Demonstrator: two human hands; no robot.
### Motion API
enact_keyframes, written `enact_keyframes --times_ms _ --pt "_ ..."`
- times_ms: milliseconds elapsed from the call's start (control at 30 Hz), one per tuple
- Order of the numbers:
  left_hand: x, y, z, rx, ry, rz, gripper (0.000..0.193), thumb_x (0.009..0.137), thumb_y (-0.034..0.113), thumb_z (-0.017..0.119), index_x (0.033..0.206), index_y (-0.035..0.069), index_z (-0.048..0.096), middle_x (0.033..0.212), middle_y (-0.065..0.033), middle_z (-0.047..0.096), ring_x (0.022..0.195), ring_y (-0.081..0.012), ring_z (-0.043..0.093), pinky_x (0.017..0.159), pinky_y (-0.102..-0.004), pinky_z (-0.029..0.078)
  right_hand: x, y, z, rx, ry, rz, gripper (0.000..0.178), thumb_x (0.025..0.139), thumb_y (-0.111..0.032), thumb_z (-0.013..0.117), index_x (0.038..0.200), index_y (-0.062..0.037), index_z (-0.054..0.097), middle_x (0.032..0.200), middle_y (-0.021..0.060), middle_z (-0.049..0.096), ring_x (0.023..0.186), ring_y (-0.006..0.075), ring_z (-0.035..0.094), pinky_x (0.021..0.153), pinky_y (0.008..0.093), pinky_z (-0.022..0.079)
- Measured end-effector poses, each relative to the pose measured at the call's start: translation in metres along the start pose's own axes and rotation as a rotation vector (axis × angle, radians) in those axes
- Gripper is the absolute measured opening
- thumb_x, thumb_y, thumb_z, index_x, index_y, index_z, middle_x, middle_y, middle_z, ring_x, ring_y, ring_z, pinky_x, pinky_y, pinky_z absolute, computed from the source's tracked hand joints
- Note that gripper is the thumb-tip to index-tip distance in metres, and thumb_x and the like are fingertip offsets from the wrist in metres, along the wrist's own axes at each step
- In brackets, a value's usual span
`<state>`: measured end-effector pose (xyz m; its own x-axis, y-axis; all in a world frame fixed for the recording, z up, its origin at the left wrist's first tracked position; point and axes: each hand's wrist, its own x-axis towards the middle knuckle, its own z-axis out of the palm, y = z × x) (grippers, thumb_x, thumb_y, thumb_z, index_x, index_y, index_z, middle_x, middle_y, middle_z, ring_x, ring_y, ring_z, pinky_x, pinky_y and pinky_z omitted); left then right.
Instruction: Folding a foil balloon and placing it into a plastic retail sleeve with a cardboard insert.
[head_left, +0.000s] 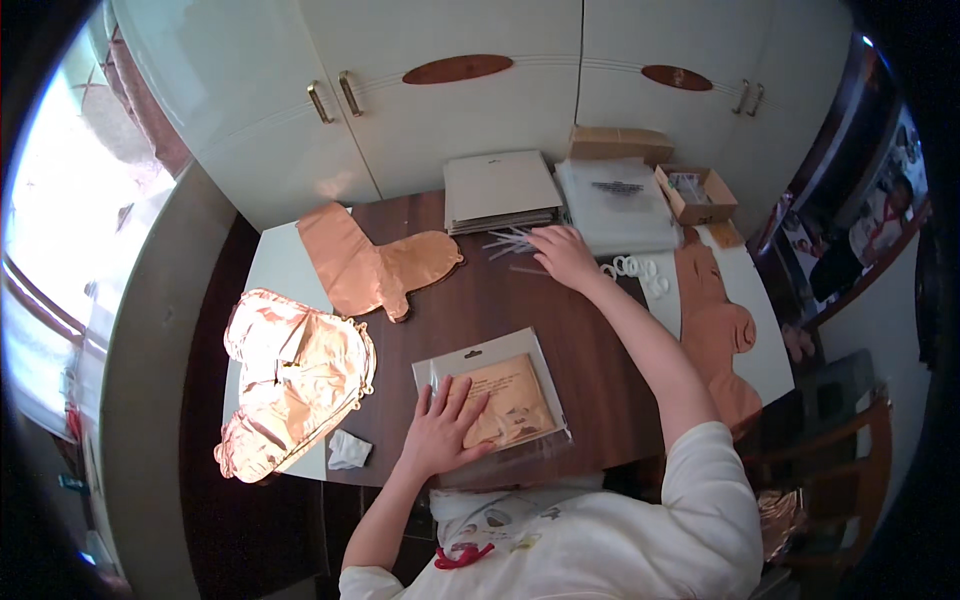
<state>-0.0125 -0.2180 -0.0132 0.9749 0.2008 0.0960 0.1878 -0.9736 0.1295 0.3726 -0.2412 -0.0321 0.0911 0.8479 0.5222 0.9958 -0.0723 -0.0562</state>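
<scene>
My left hand (445, 425) lies flat with its fingers spread on a clear plastic packet (535, 350). Inside the packet is a folded rose-gold sheet (520, 385) with small print and pictures. Farther back, my right hand (563, 255) is at a small pile of thin white straws (506, 241). Its fingers are bent down and together over the pile's right end; the fingertips are partly hidden. A flat rose-gold foil balloon (375, 265) lies to the left of the straws. Nearer on the left is a shiny, crumpled-looking foil balloon (295, 375).
At the back stand a stack of grey card sheets (500, 190), a pile of clear plastic bags (620, 215) and a small cardboard box (705, 200). White rings (640, 270) lie beside another foil balloon (710, 320) on the right. A crumpled white tissue (349, 450) sits by the near left edge.
</scene>
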Motion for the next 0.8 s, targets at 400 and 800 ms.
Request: enact_keyframes --times_ms 400,800 --pt "-0.005 0.005 0.002 0.017 -0.028 -0.020 0.075 0.080 0.066 0.047 0.139 0.021 0.037 0.146 -0.0130 0.030 0.137 -0.0351 0.022 0.108 -0.0559 0.017 -0.020 -0.040 -0.007 0.086 -0.236 0.129 0.023 0.081 -0.022 0.064 0.089 -0.0013 0.060 0.090 0.0147 0.058 0.091 0.0319 0.057 0.081 0.0428 0.047" --pt "0.021 0.021 -0.014 -0.202 0.025 0.175 0.076 0.078 0.053 0.060 0.135 0.007 0.039 0.142 -0.0164 0.034 0.136 -0.0353 0.025 0.109 -0.0539 0.018 -0.102 -0.123 -0.121 0.441 -0.438 0.628 0.018 0.090 -0.016 0.052 0.092 -0.0005 0.045 0.075 0.0233 0.059 0.078 0.0422 0.059 0.068 0.0501 0.045"
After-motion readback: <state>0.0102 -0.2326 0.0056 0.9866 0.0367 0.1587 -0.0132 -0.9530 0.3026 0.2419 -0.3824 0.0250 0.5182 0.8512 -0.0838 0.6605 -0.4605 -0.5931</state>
